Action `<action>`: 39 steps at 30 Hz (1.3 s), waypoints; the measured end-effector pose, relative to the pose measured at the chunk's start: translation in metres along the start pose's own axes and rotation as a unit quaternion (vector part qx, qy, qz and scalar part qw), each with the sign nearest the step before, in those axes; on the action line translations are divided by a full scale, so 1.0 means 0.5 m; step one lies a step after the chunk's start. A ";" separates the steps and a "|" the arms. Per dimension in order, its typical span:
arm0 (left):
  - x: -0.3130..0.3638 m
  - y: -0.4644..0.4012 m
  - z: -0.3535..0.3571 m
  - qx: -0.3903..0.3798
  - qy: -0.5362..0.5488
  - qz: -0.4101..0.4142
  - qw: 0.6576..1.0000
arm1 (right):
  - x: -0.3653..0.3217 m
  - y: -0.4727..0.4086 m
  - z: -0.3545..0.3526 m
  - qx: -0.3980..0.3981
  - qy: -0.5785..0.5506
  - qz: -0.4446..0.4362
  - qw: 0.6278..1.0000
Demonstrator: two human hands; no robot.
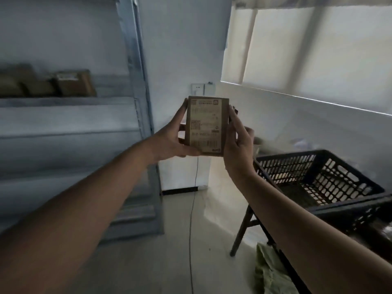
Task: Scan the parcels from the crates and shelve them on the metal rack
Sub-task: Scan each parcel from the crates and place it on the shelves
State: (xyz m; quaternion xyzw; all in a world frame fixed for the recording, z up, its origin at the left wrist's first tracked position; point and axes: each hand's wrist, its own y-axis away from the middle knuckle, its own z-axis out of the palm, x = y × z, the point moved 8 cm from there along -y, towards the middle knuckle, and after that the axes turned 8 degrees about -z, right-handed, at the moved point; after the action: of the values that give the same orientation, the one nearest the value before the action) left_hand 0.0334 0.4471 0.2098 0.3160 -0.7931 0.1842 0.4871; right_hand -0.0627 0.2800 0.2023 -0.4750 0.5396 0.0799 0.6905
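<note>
Two bare forearms reach forward from the bottom corners of the view and meet at the centre. The left hand [169, 139] grips the left edge and lower corner of a small brown cardboard parcel [205, 126], thumb along its side and fingers curled behind it. The right hand [238, 141] holds the right edge, with the fingers pressed flat along that side. The parcel is held upright in the air, its printed shipping label facing the camera; the label's barcodes and text are too blurred to read.

Below and to the right, a black plastic crate [322, 177] with slotted walls sits on a dark folding stand [244, 228]. A crumpled pale green bag [269, 270] lies on the floor by the stand's legs.

On the left stands the grey metal rack [140, 98]. Near the right end of one of its shelves, brown shelved boxes [74, 82] stand side by side, blurred.

Further back, a wall socket [198, 88] sits on the white wall just above the parcel, with a thin cable [192, 219] running down across the floor. A large covered window [318, 56] fills the upper right.
</note>
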 end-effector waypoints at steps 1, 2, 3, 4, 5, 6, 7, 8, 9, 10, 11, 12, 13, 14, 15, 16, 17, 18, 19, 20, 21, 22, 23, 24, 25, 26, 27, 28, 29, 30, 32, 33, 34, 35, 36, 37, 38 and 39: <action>-0.018 0.029 -0.039 0.015 -0.009 0.002 1.000 | -0.011 0.012 0.050 -0.014 -0.011 0.004 1.000; -0.034 0.060 -0.079 0.032 -0.021 0.007 0.999 | -0.023 0.024 0.101 -0.029 -0.018 0.007 0.999; -0.050 0.092 -0.119 0.048 -0.035 0.010 0.998 | -0.037 0.039 0.153 -0.042 -0.025 0.008 0.999; -0.067 0.124 -0.158 0.062 -0.051 0.011 0.997 | -0.051 0.054 0.203 -0.052 -0.031 0.006 0.998; -0.085 0.156 -0.196 0.076 -0.066 0.008 0.995 | -0.065 0.069 0.252 -0.061 -0.037 0.002 0.997; -0.105 0.188 -0.235 0.091 -0.078 0.003 0.993 | -0.079 0.084 0.302 -0.072 -0.043 -0.002 0.996; -0.125 0.220 -0.272 0.108 -0.088 -0.002 0.990 | -0.092 0.099 0.351 -0.083 -0.049 -0.004 0.995; -0.145 0.253 -0.310 0.124 -0.092 -0.004 0.988 | -0.105 0.115 0.400 -0.095 -0.057 -0.006 0.994; -0.163 0.285 -0.346 0.141 -0.090 -0.002 0.986 | -0.118 0.130 0.449 -0.107 -0.065 -0.010 0.992; -0.181 0.317 -0.383 0.156 -0.084 0.001 0.984 | -0.131 0.146 0.497 -0.120 -0.073 -0.014 0.990; -0.198 0.349 -0.417 0.171 -0.080 0.001 0.982 | -0.142 0.163 0.544 -0.133 -0.079 -0.016 0.988; -0.217 0.380 -0.449 0.187 -0.079 -0.003 0.979 | -0.151 0.179 0.589 -0.146 -0.086 -0.014 0.985; -0.237 0.410 -0.482 0.203 -0.079 -0.011 0.976 | -0.159 0.194 0.634 -0.160 -0.095 -0.009 0.983; -0.259 0.440 -0.513 0.217 -0.077 -0.021 0.973 | -0.166 0.209 0.678 -0.176 -0.105 -0.004 0.979; -0.279 0.469 -0.542 0.231 -0.076 -0.032 0.969 | -0.173 0.223 0.722 -0.191 -0.115 0.002 0.975; -0.299 0.496 -0.571 0.247 -0.077 -0.044 0.965 | -0.178 0.236 0.765 -0.206 -0.125 0.009 0.971; -0.320 0.522 -0.600 0.264 -0.079 -0.058 0.959 | -0.182 0.247 0.807 -0.218 -0.133 0.015 0.967; -0.339 0.546 -0.627 0.281 -0.083 -0.072 0.953 | -0.185 0.259 0.849 -0.227 -0.140 0.021 0.964; -0.357 0.569 -0.654 0.298 -0.087 -0.082 0.947 | -0.188 0.269 0.890 -0.234 -0.144 0.025 0.961; -0.376 0.590 -0.682 0.314 -0.091 -0.091 0.941 | -0.188 0.279 0.932 -0.240 -0.145 0.028 0.959; -0.394 0.610 -0.709 0.328 -0.096 -0.100 0.934 | -0.187 0.289 0.973 -0.247 -0.146 0.030 0.958; -0.414 0.628 -0.736 0.340 -0.100 -0.110 0.929 | -0.185 0.297 1.017 -0.254 -0.151 0.032 0.955; -0.435 0.646 -0.763 0.352 -0.102 -0.122 0.923 | -0.183 0.305 1.062 -0.262 -0.160 0.034 0.951; -0.457 0.663 -0.792 0.363 -0.101 -0.135 0.916 | -0.179 0.312 1.109 -0.272 -0.170 0.037 0.947; -0.478 0.678 -0.819 0.373 -0.096 -0.145 0.911 | -0.175 0.318 1.155 -0.281 -0.179 0.042 0.942; -0.500 0.691 -0.847 0.381 -0.090 -0.152 0.907 | -0.169 0.324 1.202 -0.291 -0.186 0.046 0.937; -0.522 0.704 -0.876 0.388 -0.083 -0.159 0.904 | -0.165 0.330 1.250 -0.300 -0.189 0.047 0.934; -0.544 0.716 -0.905 0.396 -0.076 -0.166 0.900 | -0.162 0.334 1.297 -0.310 -0.188 0.044 0.931; -0.564 0.728 -0.935 0.405 -0.070 -0.176 0.894 | -0.160 0.338 1.343 -0.321 -0.188 0.041 0.928; -0.583 0.741 -0.963 0.414 -0.066 -0.184 0.889 | -0.158 0.341 1.389 -0.331 -0.192 0.042 0.923; -0.619 0.765 -1.018 0.431 -0.060 -0.193 0.879 | -0.157 0.352 1.480 -0.358 -0.205 0.049 0.910; -0.636 0.778 -1.043 0.439 -0.057 -0.197 0.875 | -0.160 0.358 1.520 -0.368 -0.205 0.044 0.906; -0.651 0.791 -1.066 0.447 -0.054 -0.201 0.870 | -0.163 0.365 1.558 -0.376 -0.200 0.038 0.904; -0.667 0.804 -1.089 0.455 -0.056 -0.206 0.865 | -0.167 0.372 1.595 -0.384 -0.198 0.031 0.901; -0.682 0.818 -1.112 0.462 -0.058 -0.210 0.859 | -0.171 0.382 1.632 -0.392 -0.201 0.023 0.898; -0.698 0.832 -1.135 0.468 -0.060 -0.214 0.855 | -0.175 0.393 1.668 -0.400 -0.206 0.017 0.893; -0.714 0.846 -1.158 0.473 -0.060 -0.216 0.852 | -0.179 0.404 1.704 -0.408 -0.208 0.014 0.889; -0.731 0.861 -1.183 0.476 -0.056 -0.216 0.851 | -0.184 0.415 1.739 -0.414 -0.206 0.014 0.886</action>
State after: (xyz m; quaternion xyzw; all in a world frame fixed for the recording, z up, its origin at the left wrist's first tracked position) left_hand 0.2474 1.2351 0.1622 0.6818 -0.5463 0.4113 0.2597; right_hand 0.3529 1.0737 0.1300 -0.6832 0.3100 0.4019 0.5250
